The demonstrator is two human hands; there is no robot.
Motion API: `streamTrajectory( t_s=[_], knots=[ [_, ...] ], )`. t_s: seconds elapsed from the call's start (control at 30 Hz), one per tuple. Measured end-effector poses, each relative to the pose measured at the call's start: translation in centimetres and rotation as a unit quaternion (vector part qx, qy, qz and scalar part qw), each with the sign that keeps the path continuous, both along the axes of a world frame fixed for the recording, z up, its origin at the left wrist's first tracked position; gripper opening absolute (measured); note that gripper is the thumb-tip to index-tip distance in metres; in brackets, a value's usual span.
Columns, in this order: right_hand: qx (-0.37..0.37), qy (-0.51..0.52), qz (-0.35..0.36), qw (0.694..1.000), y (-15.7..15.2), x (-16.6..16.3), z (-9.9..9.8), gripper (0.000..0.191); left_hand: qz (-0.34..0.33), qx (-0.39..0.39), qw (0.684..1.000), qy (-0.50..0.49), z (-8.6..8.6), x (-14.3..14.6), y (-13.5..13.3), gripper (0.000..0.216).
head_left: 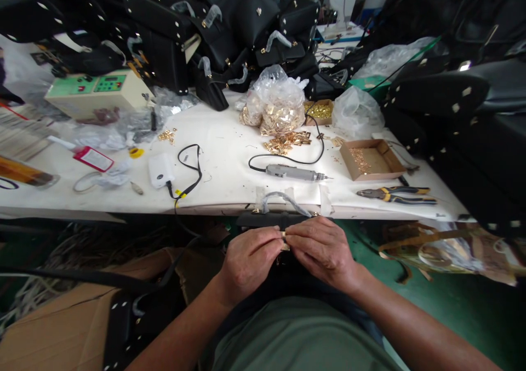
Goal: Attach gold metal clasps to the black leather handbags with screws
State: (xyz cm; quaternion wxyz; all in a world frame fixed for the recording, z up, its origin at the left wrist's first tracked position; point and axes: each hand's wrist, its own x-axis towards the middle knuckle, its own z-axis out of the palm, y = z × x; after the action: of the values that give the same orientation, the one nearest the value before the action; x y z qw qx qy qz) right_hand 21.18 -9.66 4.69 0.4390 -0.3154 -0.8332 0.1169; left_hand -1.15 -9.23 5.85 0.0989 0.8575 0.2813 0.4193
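My left hand and my right hand meet in my lap, just below the front edge of the white table. Both pinch a small gold metal fitting between their fingertips. It sits against the top of a black handbag that rests on my knees. The bag's handle is wrapped in clear plastic. Most of the bag is hidden behind my hands.
On the table lie an electric screwdriver with its cable, pliers, a cardboard box of gold parts, a plastic bag of gold fittings, a white power adapter and a beige control unit. Black handbags are piled behind. Cardboard boxes stand lower left.
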Motion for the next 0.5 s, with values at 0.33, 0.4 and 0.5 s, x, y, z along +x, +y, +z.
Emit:
streamTrajectory(
  t_s=[0.33, 0.4, 0.5],
  knots=[
    [-0.099, 0.055, -0.04, 0.993, -0.1, -1.1, 1.9, 0.015, 0.042, -0.146, 0.988, -0.013, 2.0, 0.2, 0.8, 0.012],
    [-0.13, 0.072, -0.05, 0.988, -0.5, -1.3, 2.5, 0.012, 0.056, -0.174, 0.983, -0.009, 2.8, 0.3, 0.6, 0.01],
    [-0.216, 0.097, -0.06, 0.97, -1.4, -1.4, 3.8, 0.004, 0.067, -0.234, 0.97, -0.01, 4.3, 0.6, -0.4, 0.011]
  ],
)
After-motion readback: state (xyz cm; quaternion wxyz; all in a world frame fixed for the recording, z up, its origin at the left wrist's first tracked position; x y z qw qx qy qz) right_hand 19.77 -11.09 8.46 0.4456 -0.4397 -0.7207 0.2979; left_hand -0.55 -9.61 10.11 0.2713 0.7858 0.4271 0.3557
